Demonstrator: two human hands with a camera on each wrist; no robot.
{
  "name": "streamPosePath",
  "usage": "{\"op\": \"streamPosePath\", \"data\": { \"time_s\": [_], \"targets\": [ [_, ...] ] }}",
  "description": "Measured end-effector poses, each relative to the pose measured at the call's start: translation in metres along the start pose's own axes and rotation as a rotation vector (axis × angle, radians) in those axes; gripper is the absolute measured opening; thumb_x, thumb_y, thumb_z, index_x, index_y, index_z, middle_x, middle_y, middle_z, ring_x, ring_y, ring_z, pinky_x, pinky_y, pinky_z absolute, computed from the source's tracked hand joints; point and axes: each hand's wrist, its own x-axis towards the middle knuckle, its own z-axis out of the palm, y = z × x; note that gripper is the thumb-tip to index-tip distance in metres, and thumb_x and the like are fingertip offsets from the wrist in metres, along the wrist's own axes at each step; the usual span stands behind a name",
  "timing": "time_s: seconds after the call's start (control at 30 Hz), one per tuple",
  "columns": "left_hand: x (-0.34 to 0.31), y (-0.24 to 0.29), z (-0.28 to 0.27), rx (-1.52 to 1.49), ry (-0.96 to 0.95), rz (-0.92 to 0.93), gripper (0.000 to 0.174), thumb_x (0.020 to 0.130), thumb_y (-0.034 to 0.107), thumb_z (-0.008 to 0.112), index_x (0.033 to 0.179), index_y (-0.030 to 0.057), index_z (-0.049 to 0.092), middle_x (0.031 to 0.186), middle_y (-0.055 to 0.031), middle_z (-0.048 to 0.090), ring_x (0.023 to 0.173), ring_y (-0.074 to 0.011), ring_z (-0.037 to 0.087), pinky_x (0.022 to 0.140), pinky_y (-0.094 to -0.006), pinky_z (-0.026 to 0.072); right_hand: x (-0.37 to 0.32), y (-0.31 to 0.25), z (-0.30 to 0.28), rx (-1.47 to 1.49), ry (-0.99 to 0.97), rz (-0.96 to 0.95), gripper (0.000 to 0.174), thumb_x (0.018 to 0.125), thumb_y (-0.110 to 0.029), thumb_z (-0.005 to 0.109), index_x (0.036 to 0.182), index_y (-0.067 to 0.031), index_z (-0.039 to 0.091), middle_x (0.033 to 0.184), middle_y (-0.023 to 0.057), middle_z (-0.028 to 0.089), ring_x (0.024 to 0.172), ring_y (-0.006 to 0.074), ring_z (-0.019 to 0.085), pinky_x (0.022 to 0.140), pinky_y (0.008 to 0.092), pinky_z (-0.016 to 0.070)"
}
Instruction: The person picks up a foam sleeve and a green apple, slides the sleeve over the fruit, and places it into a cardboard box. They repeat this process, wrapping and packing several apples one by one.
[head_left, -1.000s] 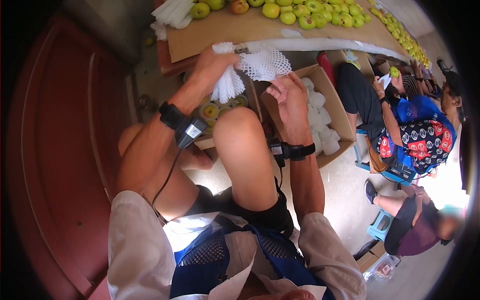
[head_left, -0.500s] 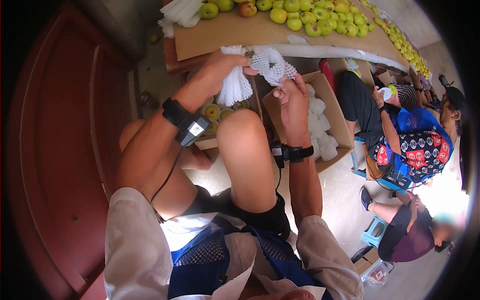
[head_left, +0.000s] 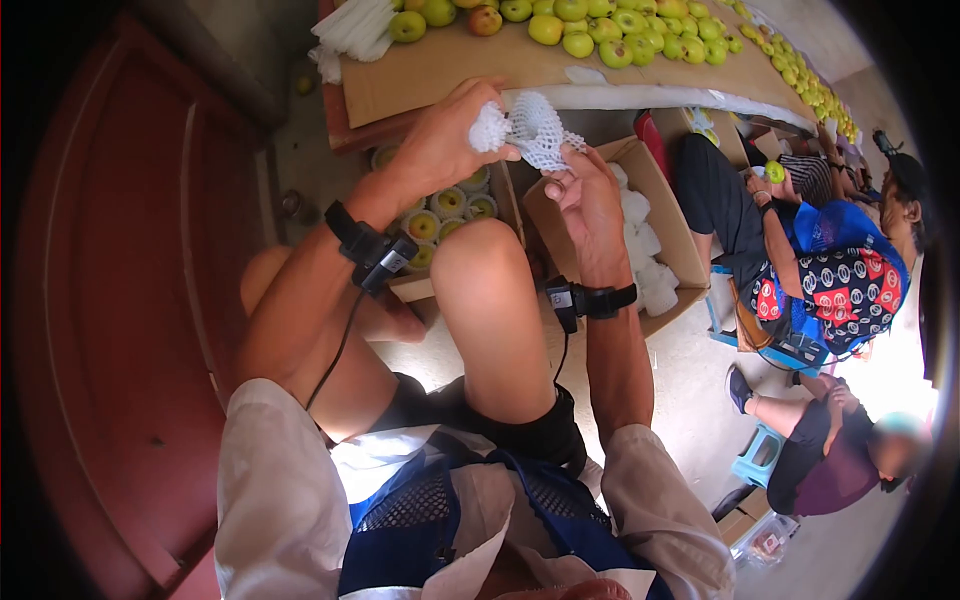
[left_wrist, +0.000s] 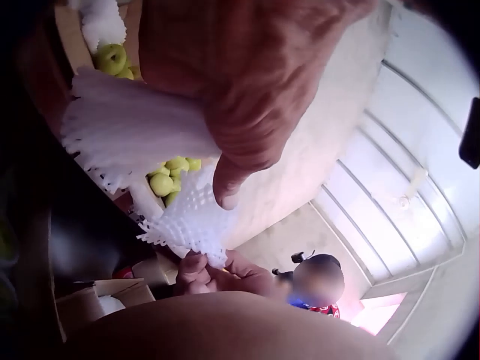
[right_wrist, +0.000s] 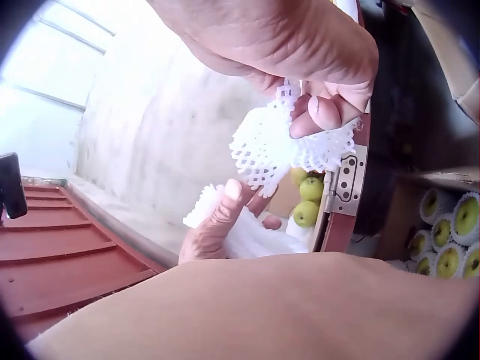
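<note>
In the head view my left hand [head_left: 440, 140] grips a bundle of white foam fruit nets [head_left: 488, 128], its end facing the camera. The left wrist view shows this bundle [left_wrist: 139, 124] running out from under the curled fingers. A single foam net [head_left: 538, 130] spans the space between both hands, flared partly open. My right hand [head_left: 590, 195] pinches its near edge between thumb and fingertips, as the right wrist view shows at the mesh [right_wrist: 259, 146]. The left thumb [left_wrist: 229, 196] lies against the single net in the left wrist view.
Green apples [head_left: 630, 25] cover the cardboard-topped table [head_left: 430, 75], with more nets [head_left: 355, 30] at its left end. Below stand a box of netted apples [head_left: 450, 203] and a carton [head_left: 690, 250] of white foam-wrapped pieces. Another person [head_left: 830, 260] holding an apple sits at right.
The single net, first spread wide between the hands, has been drawn in and now flares like a cup. The left hand has turned, so its bundle shows end-on instead of hanging down.
</note>
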Motion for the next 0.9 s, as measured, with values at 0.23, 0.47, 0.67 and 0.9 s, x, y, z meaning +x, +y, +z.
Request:
{"op": "streamPosePath", "data": {
  "time_s": [0.23, 0.47, 0.67, 0.9],
  "targets": [
    [0.002, 0.008, 0.0, -0.101, -0.159, -0.133, 0.041, 0.084, 0.014, 0.082, 0.112, 0.007, 0.053, 0.095, -0.0079, 0.062, 0.082, -0.0237, 0.055, 0.077, -0.0354, 0.0495, -0.004, -0.006, 0.006, -0.118, -0.045, 0.025, 0.022, 0.094, -0.01, 0.068, 0.115, -0.0043, 0.061, 0.099, 0.0021, 0.067, 0.078, 0.0091, 0.061, 0.057, 0.0248, 0.0411],
    [0.002, 0.007, 0.011, -0.136, -0.053, -0.272, 0.035, 0.085, 0.01, 0.08, 0.111, 0.0053, 0.057, 0.09, -0.0071, 0.065, 0.082, -0.0157, 0.057, 0.076, -0.0319, 0.051, -0.011, -0.002, 0.019, -0.237, -0.031, -0.069, 0.046, 0.087, -0.004, 0.074, 0.129, 0.0016, 0.055, 0.103, 0.0046, 0.065, 0.083, 0.0089, 0.057, 0.063, 0.0232, 0.0426],
    [0.002, -0.016, 0.009, -0.385, 0.031, -0.53, 0.038, 0.08, 0.014, 0.082, 0.109, 0.0011, 0.061, 0.092, -0.0069, 0.068, 0.085, -0.0154, 0.063, 0.078, -0.0316, 0.0529, 0.002, 0.005, -0.002, -0.368, -0.005, -0.165, 0.051, 0.082, 0.006, 0.067, 0.131, -0.0005, 0.056, 0.099, 0.0058, 0.062, 0.078, 0.0098, 0.055, 0.062, 0.023, 0.0431],
    [0.001, -0.011, 0.004, -0.536, -0.014, -0.641, 0.035, 0.08, 0.014, 0.081, 0.107, 0.0005, 0.064, 0.095, -0.0047, 0.069, 0.085, -0.0132, 0.063, 0.077, -0.0297, 0.0521, 0.006, 0.005, -0.005, -0.232, 0.127, -0.208, 0.045, 0.086, 0.002, 0.07, 0.13, -0.0014, 0.057, 0.105, 0.009, 0.063, 0.082, 0.0112, 0.058, 0.058, 0.0229, 0.0442]
  ]
}}
